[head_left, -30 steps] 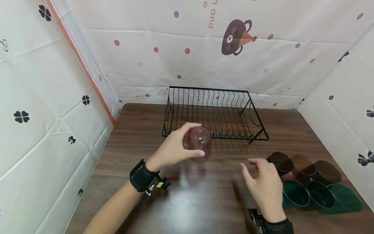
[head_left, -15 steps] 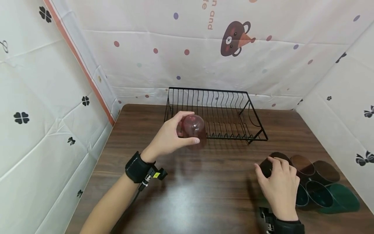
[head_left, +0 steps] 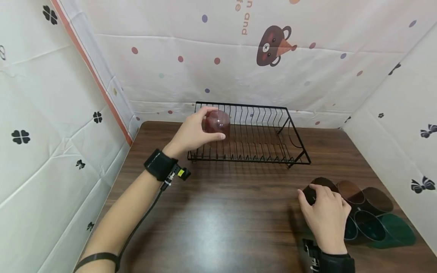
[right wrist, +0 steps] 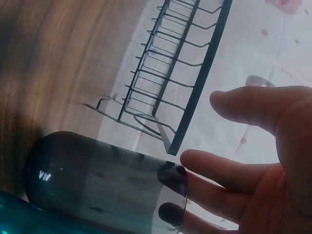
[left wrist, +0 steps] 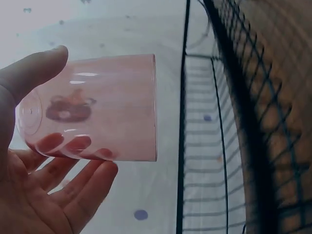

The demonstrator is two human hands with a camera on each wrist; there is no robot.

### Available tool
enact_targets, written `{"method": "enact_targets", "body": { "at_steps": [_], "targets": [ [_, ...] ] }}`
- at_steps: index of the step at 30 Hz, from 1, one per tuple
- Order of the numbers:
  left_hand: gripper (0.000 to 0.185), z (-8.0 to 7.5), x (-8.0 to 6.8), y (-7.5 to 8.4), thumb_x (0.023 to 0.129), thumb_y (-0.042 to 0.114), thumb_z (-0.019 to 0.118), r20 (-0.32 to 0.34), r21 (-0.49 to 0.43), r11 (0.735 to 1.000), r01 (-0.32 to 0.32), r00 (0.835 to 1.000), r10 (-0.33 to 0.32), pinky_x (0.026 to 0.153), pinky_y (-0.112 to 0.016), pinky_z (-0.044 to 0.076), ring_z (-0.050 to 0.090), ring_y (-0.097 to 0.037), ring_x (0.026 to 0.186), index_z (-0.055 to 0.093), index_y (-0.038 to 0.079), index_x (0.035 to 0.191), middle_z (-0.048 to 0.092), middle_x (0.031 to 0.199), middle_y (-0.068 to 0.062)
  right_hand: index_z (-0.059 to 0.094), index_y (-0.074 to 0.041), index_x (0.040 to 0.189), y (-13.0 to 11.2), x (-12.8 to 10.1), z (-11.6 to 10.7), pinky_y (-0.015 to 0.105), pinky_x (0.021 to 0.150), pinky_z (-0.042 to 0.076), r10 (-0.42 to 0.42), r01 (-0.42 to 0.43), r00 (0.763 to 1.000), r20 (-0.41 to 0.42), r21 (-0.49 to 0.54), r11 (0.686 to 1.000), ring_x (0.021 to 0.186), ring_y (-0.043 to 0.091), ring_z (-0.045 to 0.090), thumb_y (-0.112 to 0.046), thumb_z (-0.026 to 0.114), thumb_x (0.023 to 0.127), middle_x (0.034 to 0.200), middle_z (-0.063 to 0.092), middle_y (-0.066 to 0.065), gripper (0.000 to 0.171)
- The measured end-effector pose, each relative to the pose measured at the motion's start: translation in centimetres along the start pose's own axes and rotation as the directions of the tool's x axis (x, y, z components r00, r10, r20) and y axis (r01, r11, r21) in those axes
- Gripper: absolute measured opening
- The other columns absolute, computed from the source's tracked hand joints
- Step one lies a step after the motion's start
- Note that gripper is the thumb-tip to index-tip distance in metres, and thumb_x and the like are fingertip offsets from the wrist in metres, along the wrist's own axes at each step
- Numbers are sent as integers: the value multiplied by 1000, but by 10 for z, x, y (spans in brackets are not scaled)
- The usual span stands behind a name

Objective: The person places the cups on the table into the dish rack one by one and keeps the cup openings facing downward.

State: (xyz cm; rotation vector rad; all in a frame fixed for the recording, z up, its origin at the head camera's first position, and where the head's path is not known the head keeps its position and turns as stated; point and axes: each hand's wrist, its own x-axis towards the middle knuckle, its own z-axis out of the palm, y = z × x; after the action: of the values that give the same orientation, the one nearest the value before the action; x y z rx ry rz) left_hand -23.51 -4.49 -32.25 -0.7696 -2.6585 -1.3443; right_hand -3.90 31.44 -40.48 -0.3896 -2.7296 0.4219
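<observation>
My left hand grips a clear pink cup round its base end, thumb on one side and fingers on the other. The cup is upside down above the left part of a black wire dish rack; the left wrist view shows its rim towards the rack. At the right, my right hand is at the rim of an upright dark grey cup. Two of its fingertips show through that cup's wall; whether inside or behind it I cannot tell. The thumb stands apart from the cup.
More cups stand grouped at the right: a brown one, another dark one, a teal one and a green one. My right hand partly hides another teal cup. Patterned cloth walls enclose the wooden table.
My left hand has carried the pink cup away from me and slightly left, from before the rack to above it. My right hand has moved right to the dark grey cup.
</observation>
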Motion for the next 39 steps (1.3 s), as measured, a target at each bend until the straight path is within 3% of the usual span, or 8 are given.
{"method": "enact_targets", "body": {
  "at_steps": [7, 18, 24, 32, 39],
  "targets": [
    [84, -13, 39, -17, 82, 49, 82, 48, 116, 990, 78, 995, -84, 94, -45, 55, 59, -25, 121, 41, 23, 150, 59, 136, -8, 70, 0, 118, -1, 2, -1, 74, 102, 23, 11, -11, 1000, 21, -17, 1000, 115, 52, 48, -39, 70, 96, 122, 63, 29, 45],
    [81, -18, 72, -30, 83, 38, 84, 94, 248, 960, 132, 983, -159, 99, -45, 49, 55, -25, 118, 44, 14, 149, 57, 135, -8, 70, 0, 119, -1, 3, -4, 75, 100, 24, 24, -24, 999, 22, -27, 999, 116, 53, 47, -44, 68, 96, 124, 62, 30, 49],
    [79, -19, 80, -37, 85, 30, 84, 133, 336, 926, 170, 965, -225, 106, -51, 46, 53, -33, 128, 42, 12, 150, 54, 144, -13, 69, -1, 119, -1, 1, 0, 75, 101, 22, 31, -29, 997, 67, -35, 999, 117, 54, 45, -48, 66, 96, 125, 61, 30, 53],
    [80, -20, 89, -51, 84, 26, 84, 137, 399, 902, 163, 962, -235, 110, -51, 42, 49, -34, 134, 43, 8, 150, 51, 147, -15, 70, -1, 119, -2, -2, -2, 77, 102, 20, 12, -8, 997, 82, -49, 999, 116, 53, 45, -49, 64, 97, 124, 61, 29, 53],
    [82, -16, 99, -63, 83, 31, 85, 132, 463, 874, 149, 963, -234, 109, -52, 43, 51, -34, 134, 43, 12, 150, 53, 147, -12, 70, -1, 119, -1, -3, -8, 78, 102, 20, 16, -12, 997, 81, -54, 998, 115, 53, 46, -51, 62, 98, 122, 62, 29, 54]
  ]
}}
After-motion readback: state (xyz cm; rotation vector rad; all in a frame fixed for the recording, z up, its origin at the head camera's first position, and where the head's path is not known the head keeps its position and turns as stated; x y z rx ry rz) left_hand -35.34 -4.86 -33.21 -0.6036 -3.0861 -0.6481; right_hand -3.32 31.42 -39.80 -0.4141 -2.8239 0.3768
